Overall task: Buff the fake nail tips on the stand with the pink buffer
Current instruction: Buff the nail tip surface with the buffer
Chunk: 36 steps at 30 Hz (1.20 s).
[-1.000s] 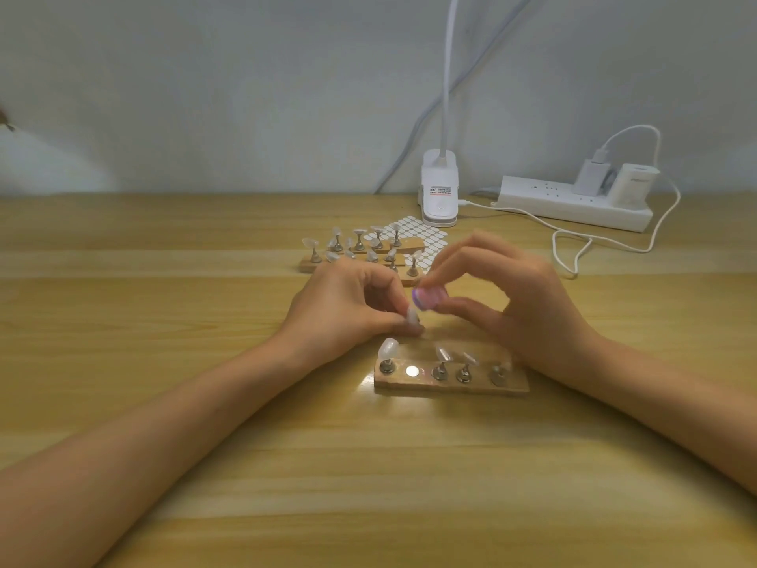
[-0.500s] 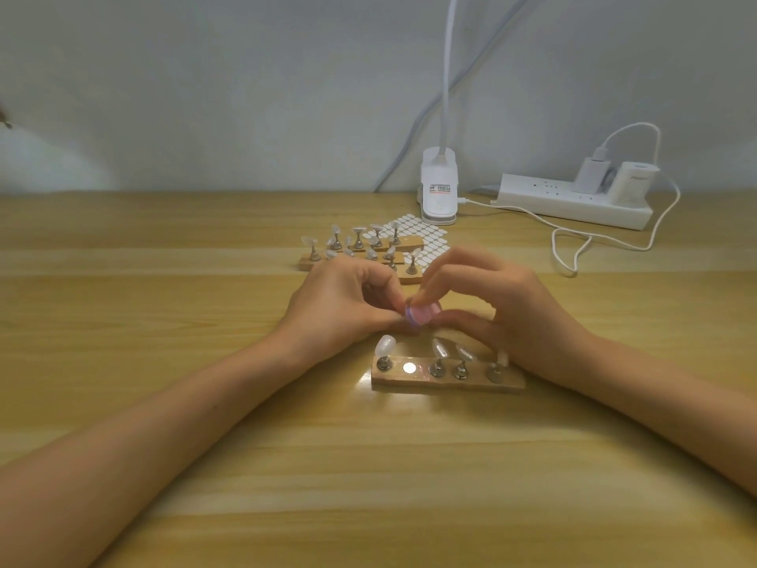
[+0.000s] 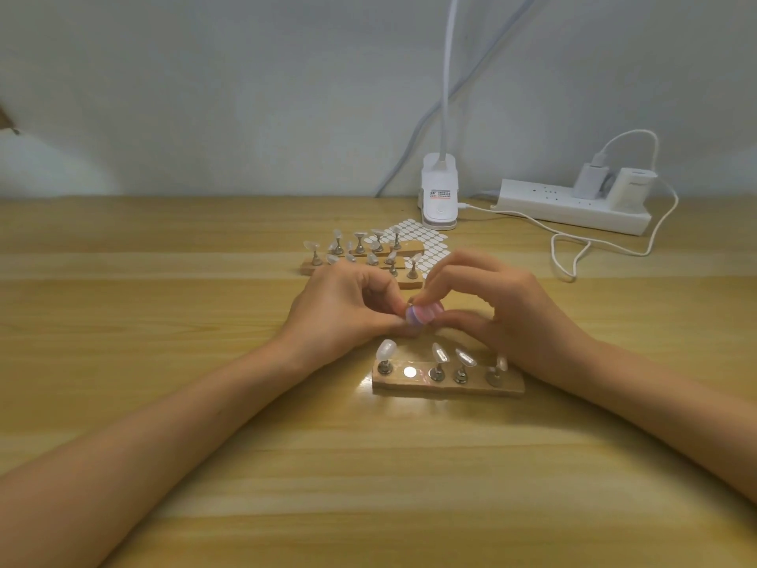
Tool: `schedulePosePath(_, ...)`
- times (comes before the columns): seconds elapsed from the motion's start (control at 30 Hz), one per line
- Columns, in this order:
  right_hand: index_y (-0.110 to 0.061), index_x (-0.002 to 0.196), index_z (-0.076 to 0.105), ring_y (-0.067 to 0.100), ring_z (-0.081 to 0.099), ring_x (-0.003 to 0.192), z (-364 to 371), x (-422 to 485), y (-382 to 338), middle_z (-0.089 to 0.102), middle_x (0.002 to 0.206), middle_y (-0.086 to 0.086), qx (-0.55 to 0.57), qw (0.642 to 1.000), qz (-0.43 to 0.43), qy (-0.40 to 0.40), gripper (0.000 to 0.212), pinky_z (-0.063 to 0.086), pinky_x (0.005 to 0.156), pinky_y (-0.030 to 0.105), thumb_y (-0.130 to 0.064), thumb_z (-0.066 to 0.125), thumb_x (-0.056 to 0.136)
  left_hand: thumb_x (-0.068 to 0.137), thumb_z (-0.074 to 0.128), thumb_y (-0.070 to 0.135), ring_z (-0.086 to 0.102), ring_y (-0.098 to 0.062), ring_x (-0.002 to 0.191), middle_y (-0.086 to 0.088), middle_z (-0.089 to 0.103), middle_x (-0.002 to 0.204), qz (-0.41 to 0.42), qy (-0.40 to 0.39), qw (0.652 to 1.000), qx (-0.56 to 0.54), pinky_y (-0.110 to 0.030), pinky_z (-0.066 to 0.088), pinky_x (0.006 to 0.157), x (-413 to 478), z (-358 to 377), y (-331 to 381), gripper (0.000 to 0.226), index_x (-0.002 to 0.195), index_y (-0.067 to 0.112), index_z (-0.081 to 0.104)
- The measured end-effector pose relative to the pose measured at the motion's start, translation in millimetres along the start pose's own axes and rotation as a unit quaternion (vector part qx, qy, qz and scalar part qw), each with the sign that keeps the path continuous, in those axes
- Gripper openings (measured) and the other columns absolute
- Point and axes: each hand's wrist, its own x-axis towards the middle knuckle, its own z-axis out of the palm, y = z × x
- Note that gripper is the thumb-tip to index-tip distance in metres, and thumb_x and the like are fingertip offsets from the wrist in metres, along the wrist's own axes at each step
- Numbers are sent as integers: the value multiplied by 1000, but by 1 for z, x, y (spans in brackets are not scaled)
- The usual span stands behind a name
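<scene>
Just below centre, one light wooden stand [image 3: 471,389] held four clear fake nail tips [image 3: 386,349], one round pink buffer [image 3: 428,313] was above it, and one white power strip [image 3: 545,205] lay upper right.

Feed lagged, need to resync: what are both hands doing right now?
Left hand: fingers curled beside the small pink buffer block; any held item is hidden.
Right hand: pinching that buffer.

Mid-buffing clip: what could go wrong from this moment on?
The right hand pinches the small round pink buffer against the fingertips of the left hand; whatever nail tip they pinch is hidden, and such a small piece could slip out.
The right wrist lies close beside the rightmost clear nail tip on the near wooden stand; a buffing stroke might knock it off its metal peg.
</scene>
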Motion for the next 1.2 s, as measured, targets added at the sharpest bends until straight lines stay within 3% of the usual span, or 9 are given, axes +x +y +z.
schedulePosePath(0.1,-4,89,73,24,64,85,-1,0,2,65,92,9,-5,1000,21,4,10,52,76,42,-2,79,81,67,91,26,70,-7,71,10,74,70,4,-6,1000,0,-51,57,82,0,-1,-1,21,62,35,73)
schedulePosePath(0.3,-4,86,70,14,61,82,-5,0,0,66,87,4,36,997,53,52,12,50,78,24,-13,75,82,71,89,25,67,-8,68,11,74,73,20,-29,999,-1,-49,57,77,-1,-1,-5,13,76,28,78)
schedulePosePath(0.43,-5,88,72,15,63,83,-5,0,-1,69,89,1,37,996,55,57,14,51,78,20,-17,74,82,75,86,15,69,1,71,13,76,78,35,-78,996,-13,-13,51,69,1,-10,-8,13,83,22,80)
schedulePosePath(0.5,-5,89,72,13,64,84,-5,1,-1,69,90,-1,38,996,56,60,14,49,78,18,-16,75,82,77,84,12,70,2,76,15,76,80,31,-88,995,-18,-8,49,71,1,-13,-8,13,86,20,79)
schedulePosePath(0.63,-4,93,72,12,66,84,-5,1,-1,69,92,0,50,995,57,67,15,51,79,19,-15,76,84,78,83,11,71,0,76,12,77,81,25,-74,997,-18,-9,49,72,1,-12,-8,11,85,19,79)
schedulePosePath(0.83,-8,99,70,6,70,86,-8,0,-3,71,97,-5,79,991,96,39,23,56,80,34,-14,81,79,71,89,17,69,2,70,20,71,79,15,-22,1000,1,-13,53,67,1,-6,-7,16,75,27,77)
schedulePosePath(1.0,-7,96,70,7,70,86,-7,1,-6,72,94,-5,95,990,103,33,22,56,81,36,-5,82,77,70,89,25,71,-8,73,18,73,74,14,2,1000,18,-46,58,78,0,0,-3,14,76,29,77)
schedulePosePath(1.1,-5,95,70,8,70,85,-7,3,-8,73,93,-5,98,989,105,43,22,57,81,35,-8,82,77,69,89,21,72,-7,72,14,74,73,30,15,999,11,-42,59,76,-1,0,-4,14,75,27,78)
schedulePosePath(1.2,-4,92,70,8,70,82,-6,3,-11,72,90,-5,98,989,100,57,23,56,78,36,-9,83,75,68,90,18,71,-4,70,12,74,71,44,22,999,0,-22,57,69,-1,1,-5,14,73,24,78)
